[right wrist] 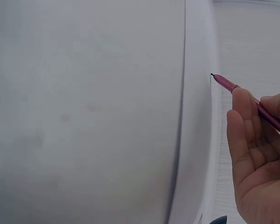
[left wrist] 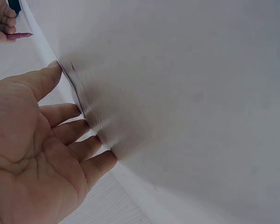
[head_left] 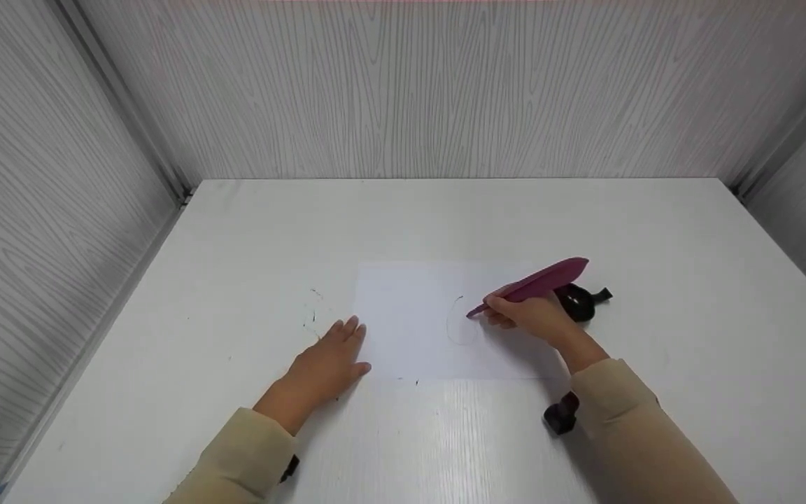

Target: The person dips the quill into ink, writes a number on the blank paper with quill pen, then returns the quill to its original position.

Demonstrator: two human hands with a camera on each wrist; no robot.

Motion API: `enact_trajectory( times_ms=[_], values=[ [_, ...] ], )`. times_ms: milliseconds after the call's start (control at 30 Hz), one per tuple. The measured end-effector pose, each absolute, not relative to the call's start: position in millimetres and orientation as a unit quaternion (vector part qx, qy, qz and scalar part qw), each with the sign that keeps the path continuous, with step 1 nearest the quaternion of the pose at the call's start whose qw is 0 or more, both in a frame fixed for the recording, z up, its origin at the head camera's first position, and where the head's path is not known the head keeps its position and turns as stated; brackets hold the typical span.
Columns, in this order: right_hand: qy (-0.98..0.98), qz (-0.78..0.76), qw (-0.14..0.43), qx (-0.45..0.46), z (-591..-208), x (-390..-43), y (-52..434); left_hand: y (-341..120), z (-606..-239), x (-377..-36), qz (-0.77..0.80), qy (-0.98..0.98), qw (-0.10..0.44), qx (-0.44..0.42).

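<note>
My right hand [head_left: 534, 320] pinches a purple-red feather pen [head_left: 546, 280] between thumb and fingers, its plume slanting up to the right. In the right wrist view the dark tip of the pen [right wrist: 226, 83] meets the paper. A sheet of white paper [head_left: 403, 301] lies on the table, marked with a thin curved line [head_left: 448, 327] shaped like an open loop, just left of the pen tip. At the left edge of the sheet, my left hand [head_left: 326, 362] lies palm down with its fingers extended. Its fingertips [left wrist: 102, 161] press on the surface in the left wrist view.
A glossy black rounded object with a short neck [head_left: 576, 302] stands behind the right hand, partly hidden by it. Small dark marks [head_left: 313, 317] spot the white table [head_left: 291, 231] left of the paper. Grey wood-grain panels [head_left: 403, 91] enclose the back and sides.
</note>
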State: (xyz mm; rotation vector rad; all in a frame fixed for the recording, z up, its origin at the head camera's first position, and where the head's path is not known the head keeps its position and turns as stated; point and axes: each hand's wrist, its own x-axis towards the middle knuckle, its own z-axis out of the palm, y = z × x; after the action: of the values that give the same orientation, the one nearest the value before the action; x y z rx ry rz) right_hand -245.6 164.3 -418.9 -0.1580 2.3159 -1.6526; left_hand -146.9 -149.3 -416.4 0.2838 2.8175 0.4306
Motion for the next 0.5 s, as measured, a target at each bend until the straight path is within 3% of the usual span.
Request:
enact_trajectory(
  times_ms=[500],
  values=[
    [0.797,-0.582,0.155,-0.046,-415.2,-243.3,153.8,-148.8,-418.2,-146.5,0.147,0.976,0.13,0.099]
  ],
)
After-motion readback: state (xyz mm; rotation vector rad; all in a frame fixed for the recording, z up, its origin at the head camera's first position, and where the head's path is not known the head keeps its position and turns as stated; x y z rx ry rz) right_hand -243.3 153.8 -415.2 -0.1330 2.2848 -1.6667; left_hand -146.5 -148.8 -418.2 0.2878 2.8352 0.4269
